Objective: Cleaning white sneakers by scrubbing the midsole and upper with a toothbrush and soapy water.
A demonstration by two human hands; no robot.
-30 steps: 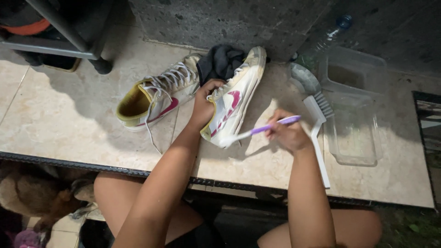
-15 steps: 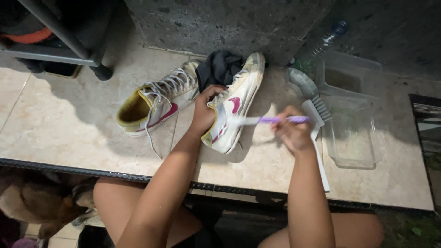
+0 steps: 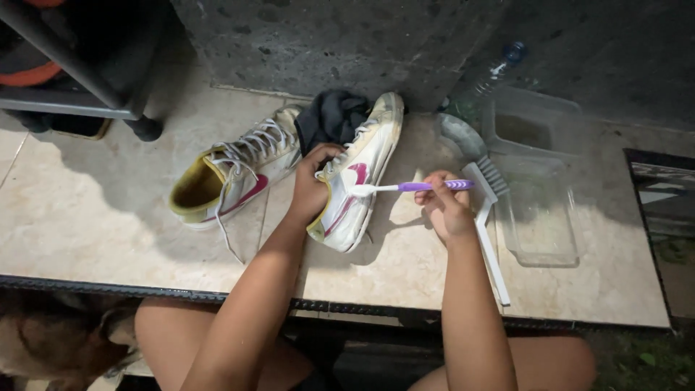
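My left hand (image 3: 313, 185) grips the opening of a white sneaker with a pink side mark (image 3: 365, 174), which lies on its side on the beige tiled ledge (image 3: 108, 217). My right hand (image 3: 445, 206) holds a purple-handled toothbrush (image 3: 413, 187) level, its white bristle end touching the shoe's side by the pink mark. A second matching sneaker with a yellow lining (image 3: 232, 174) lies to the left, laces loose. A dark cloth (image 3: 331, 116) sits between the two shoes at the back.
A white long-handled scrub brush (image 3: 489, 224) lies right of my right hand. Beside it are two clear plastic tubs (image 3: 539, 210), a grey scoop (image 3: 460, 134) and a plastic bottle (image 3: 499, 69) near the stone wall. A dark metal stand (image 3: 79, 101) occupies the upper left.
The toothbrush has gone from angled to level and its head has slid up along the shoe's side. My left hand keeps its hold on the shoe.
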